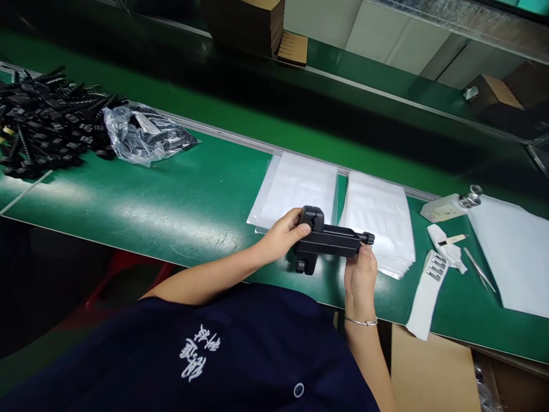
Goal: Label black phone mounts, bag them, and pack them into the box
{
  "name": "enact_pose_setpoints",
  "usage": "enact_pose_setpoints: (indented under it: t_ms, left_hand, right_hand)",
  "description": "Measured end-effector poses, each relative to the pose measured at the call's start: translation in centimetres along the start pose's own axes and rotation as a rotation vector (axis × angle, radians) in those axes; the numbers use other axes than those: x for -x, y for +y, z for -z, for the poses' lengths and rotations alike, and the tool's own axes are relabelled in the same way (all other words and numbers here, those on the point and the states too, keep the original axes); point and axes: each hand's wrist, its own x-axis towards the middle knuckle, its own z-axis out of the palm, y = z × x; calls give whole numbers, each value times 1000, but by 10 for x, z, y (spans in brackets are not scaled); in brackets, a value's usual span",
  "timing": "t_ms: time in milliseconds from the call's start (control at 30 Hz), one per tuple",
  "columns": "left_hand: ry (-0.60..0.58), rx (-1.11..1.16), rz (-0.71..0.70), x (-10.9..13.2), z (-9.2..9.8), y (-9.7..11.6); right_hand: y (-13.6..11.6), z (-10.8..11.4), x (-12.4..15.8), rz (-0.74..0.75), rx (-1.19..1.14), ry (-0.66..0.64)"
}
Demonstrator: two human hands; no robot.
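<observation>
Between my two hands is a black clamp-like holder [332, 241], with a bulky jawed end on the left and a ribbed rod ending in a small knob on the right. My left hand [281, 236] is closed around the jawed end, thumb on top. At the other end my right hand [361, 272] pinches the body just under the knob. The holder is held above the bench's front part, before two stacks of translucent white bags, the left stack [300, 183] and the right stack [377, 212].
A heap of black ribbed parts [47, 120] lies at far left beside a clear bag of black parts [148, 134]. On the right are a pump bottle [446, 209], a label strip [429, 292], a pen-like tool [454, 240], tweezers [479, 269] and a white sheet [514, 252].
</observation>
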Motion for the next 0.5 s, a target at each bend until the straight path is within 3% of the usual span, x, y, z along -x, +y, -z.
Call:
enact_pose_setpoints:
  t_ms: [100,233,300,367,433,500]
  left_hand:
    - [217,243,135,-12,4,-1]
    - [460,516,243,-28,11,-2]
    - [465,583,265,-32,12,-1]
    - [439,603,269,-33,12,0]
    - [404,582,263,-32,12,1]
    - [381,548,269,-31,12,0]
  right_hand:
    - [-7,-6,15,149,150,-135]
    - [-12,-15,39,587,617,-423]
    - [-9,-20,46,751,719,-515]
    - [-7,-23,48,809,746,-563]
    - [-9,-25,49,791,719,-582]
    - [-16,-26,48,672,618,-535]
